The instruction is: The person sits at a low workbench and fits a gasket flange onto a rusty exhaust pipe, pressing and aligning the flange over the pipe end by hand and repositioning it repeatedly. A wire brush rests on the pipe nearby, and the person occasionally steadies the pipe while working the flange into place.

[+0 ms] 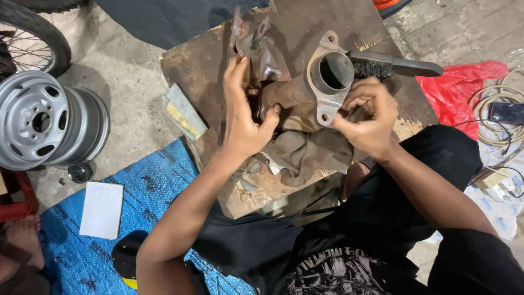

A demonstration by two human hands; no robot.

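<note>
Head | rusty pipe part [297,93] between left hand [243,117] and right hand [368,117]

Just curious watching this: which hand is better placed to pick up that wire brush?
Probably the right hand: it sits just below the wire brush, while the left hand grips the rusty metal part.

Rusty metal on worn wood

The pipe casting [297,90] is dull, rust-brown metal; the board [305,27] under it is stained, chipped wood. The rag [305,155] is matt brown cloth. The wheel rim [46,123] is smooth grey metal, the bag [456,90] glossy red plastic.
</note>
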